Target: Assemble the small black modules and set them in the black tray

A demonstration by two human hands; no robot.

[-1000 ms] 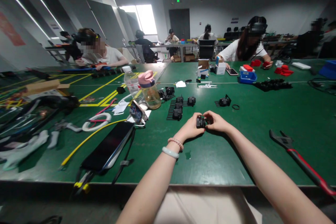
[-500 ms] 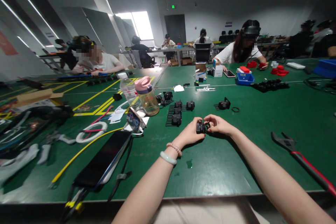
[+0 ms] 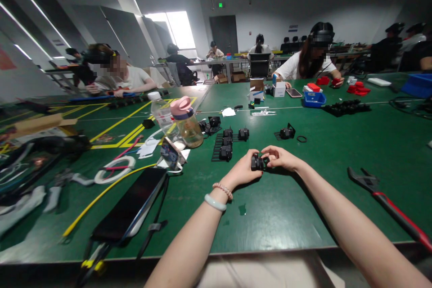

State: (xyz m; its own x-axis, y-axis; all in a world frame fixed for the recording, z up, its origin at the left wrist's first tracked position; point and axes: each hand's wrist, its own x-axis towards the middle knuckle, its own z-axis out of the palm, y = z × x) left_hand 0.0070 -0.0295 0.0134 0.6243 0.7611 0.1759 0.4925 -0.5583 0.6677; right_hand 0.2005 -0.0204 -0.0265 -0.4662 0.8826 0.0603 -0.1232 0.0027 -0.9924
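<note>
Between my hands is a small black block-shaped part [image 3: 257, 163], held just above the green table. My left hand [image 3: 242, 167] grips it from the left, thumb and fingers closed round its sides. At its right end, my right hand [image 3: 280, 158] pinches with curled fingers at what looks like a dark ring-like piece; its exact shape is partly hidden. Beyond my left hand stand several similar black parts [image 3: 226, 152], some on comb-like black strips. Another such black part [image 3: 286, 132] lies beyond my right hand, with a loose black ring [image 3: 301, 139] beside it.
Red-handled pliers [image 3: 388, 202] lie on the right. To the left are a pink-lidded bottle [image 3: 187, 126], a propped phone [image 3: 171, 153], a black slab-like device [image 3: 131, 204] and cables [image 3: 114, 170]. Across the table, a person [image 3: 305, 60] sits behind a blue bin [image 3: 314, 100].
The view has shifted very slightly. Both hands keep hold of the black part in nearly the same place, with only small finger movement at most.
</note>
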